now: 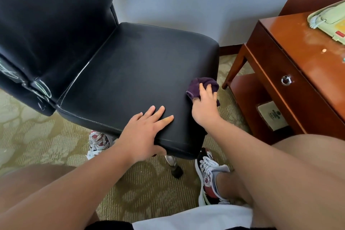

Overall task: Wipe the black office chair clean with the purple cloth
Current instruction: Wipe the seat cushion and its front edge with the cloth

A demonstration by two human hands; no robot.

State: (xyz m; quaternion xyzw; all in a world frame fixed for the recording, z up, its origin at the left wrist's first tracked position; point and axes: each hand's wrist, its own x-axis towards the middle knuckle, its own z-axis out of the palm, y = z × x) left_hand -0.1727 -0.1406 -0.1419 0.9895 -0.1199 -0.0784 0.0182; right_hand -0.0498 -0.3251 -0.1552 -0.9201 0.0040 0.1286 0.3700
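The black office chair (130,73) fills the left and centre, its seat facing me and its backrest rising at the upper left, with pale scribble marks on the lower left side. My left hand (143,130) lies flat on the seat's front edge, fingers straight on top and thumb under the rim. My right hand (204,104) presses the bunched purple cloth (202,85) against the seat's front right corner, fingers spread over it.
A reddish wooden side table (291,73) with a ring-pull drawer stands close to the right, a pale green telephone (328,22) on top. A chair leg with a castor (175,168) stands on the patterned green carpet by my patterned shoes (209,172). A grey wall lies behind.
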